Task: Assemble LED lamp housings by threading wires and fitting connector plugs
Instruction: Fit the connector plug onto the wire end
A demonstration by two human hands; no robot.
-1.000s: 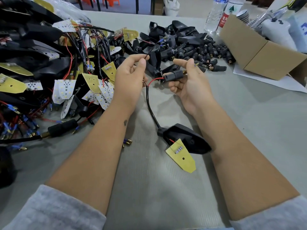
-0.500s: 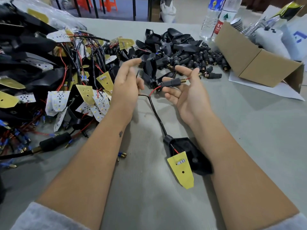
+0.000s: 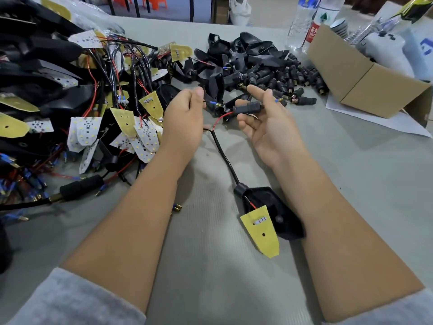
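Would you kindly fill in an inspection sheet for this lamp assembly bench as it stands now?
Surface: grey table, bare patch in front of the person.
Job's things: black lamp housing lies flat, yellow LED board beside it; connector plug held above.
Clutter: heap of wired housings left; loose plugs behind; cardboard box right.
Hands: left hand pinches a black wire end; right hand grips the plug.
Cables: black cable runs from the housing up to both hands, splitting into a red wire.
Surroundings: water bottles behind the box.
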